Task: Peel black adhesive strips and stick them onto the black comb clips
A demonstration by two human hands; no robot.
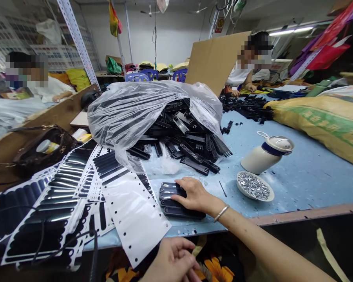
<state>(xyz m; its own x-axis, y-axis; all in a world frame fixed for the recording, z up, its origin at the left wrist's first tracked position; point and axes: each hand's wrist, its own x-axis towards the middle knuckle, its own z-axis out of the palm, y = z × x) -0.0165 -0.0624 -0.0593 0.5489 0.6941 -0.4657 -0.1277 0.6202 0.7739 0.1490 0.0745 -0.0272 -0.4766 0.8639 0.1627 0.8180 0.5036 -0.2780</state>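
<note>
My right hand (195,196), with a silver bangle at the wrist, rests on a row of black handle-like pieces (178,212) lying side by side near the table's front edge. Its thumb and fingers are spread over them. My left hand (174,260) is in front of the table edge, palm turned inward, fingers loosely curled and apart, with nothing visible in it. Beside it lies a white backing sheet with holes (135,219), overlapping sheets of black strips (49,215). Behind my right hand, black combs (190,145) spill from a clear plastic bag (126,113).
A bowl of small metal parts (254,187) and a white bottle (261,156) stand on the blue table (305,176) at right. A yellow sack (326,121) lies farther right. A brown bag (47,150) is at left. Two people sit beyond the table.
</note>
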